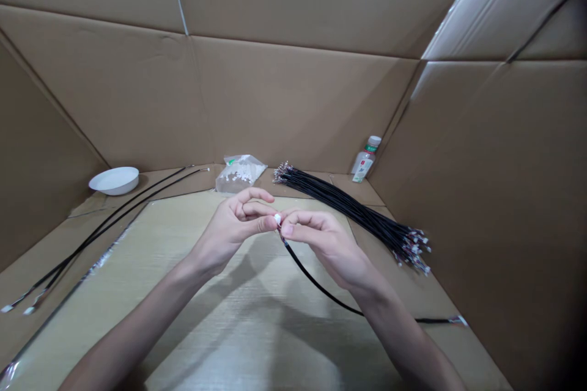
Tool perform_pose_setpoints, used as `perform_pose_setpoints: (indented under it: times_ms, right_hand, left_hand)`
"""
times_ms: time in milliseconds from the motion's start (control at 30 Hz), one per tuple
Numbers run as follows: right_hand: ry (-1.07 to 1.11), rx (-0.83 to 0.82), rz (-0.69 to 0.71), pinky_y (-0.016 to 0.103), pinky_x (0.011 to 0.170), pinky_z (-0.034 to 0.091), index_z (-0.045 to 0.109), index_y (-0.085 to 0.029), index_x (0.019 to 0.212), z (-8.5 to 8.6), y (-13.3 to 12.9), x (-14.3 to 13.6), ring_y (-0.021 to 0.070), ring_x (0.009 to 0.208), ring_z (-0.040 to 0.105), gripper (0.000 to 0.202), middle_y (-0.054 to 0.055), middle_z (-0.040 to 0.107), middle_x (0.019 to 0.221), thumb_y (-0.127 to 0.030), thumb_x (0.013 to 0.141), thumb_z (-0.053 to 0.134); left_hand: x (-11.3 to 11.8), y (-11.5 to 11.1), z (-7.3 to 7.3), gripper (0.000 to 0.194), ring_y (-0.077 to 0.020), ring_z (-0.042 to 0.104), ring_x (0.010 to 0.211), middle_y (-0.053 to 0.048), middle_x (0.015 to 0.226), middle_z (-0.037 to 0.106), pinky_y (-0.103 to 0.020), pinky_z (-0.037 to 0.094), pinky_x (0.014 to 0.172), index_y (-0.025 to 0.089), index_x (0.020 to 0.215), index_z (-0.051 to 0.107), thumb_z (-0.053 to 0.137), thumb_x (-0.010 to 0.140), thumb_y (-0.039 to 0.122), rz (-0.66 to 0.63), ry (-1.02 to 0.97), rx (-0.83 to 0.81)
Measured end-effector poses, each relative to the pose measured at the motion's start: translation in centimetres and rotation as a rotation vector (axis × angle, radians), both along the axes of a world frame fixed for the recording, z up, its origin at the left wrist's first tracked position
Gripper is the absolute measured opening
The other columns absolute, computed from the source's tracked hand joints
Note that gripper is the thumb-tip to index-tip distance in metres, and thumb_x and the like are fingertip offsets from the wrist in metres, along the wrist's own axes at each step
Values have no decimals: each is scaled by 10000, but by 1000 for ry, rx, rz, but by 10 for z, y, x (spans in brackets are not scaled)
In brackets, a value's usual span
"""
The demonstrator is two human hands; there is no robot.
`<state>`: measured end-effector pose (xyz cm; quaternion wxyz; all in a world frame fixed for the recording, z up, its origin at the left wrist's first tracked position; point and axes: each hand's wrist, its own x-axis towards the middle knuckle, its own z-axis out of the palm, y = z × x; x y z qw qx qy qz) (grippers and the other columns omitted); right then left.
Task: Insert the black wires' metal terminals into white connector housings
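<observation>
My left hand (233,223) pinches a small white connector (277,219) between thumb and fingertips, above the middle of the table. Close against it, my right hand (316,235) grips the thin coloured wires just behind the connector. They belong to a black cable (316,281), which curves down to the right and passes under my right forearm. Its other end, with a white plug (460,320), lies near the right wall. My fingers partly hide the connector and the wires.
Two black cables (96,233) lie at the left near a white bowl (114,181). At the back are a clear bag of small white parts (241,174), a thick bundle of black cables (343,201) and a bottle (365,160). Cardboard walls (293,104) enclose the table.
</observation>
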<state>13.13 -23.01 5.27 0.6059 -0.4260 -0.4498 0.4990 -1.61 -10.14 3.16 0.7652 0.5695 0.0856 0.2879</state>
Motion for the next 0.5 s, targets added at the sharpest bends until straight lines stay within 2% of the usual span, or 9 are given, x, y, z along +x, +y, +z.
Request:
perform_pose_setpoints:
  times_ms: [500]
  right_hand:
    - [-25, -6, 18, 291, 901, 356, 700, -194, 733, -3, 1, 2, 154, 897, 524, 167, -1, 618, 863, -254, 882, 745]
  left_hand:
    - [-1, -2, 3, 343, -57, 725, 711, 32, 806, 809, -125, 541, 731, 185, 1037, 645, 896, 803, 192, 8, -7, 13]
